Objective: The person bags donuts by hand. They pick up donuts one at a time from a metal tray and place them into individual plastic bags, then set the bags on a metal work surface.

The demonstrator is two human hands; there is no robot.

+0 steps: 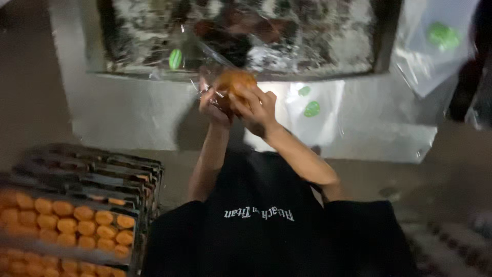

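Observation:
My right hand (259, 110) grips a round golden-brown bun (234, 81) from the right and below. My left hand (211, 105) is closed on the edge of a clear plastic bag (212, 56) that rises from the bun toward the dark tray behind. Both hands are raised together over the white tabletop (128, 118), with my forearms reaching up from my black shirt. The frame is blurred, so I cannot tell whether the bun is inside the bag.
A stack of dark trays (97, 169) with rows of orange buns (77, 218) stands at the lower left. Clear bags with green round stickers (311, 109) lie on the table to the right. A dark crumb-covered tray (307, 41) sits at the back.

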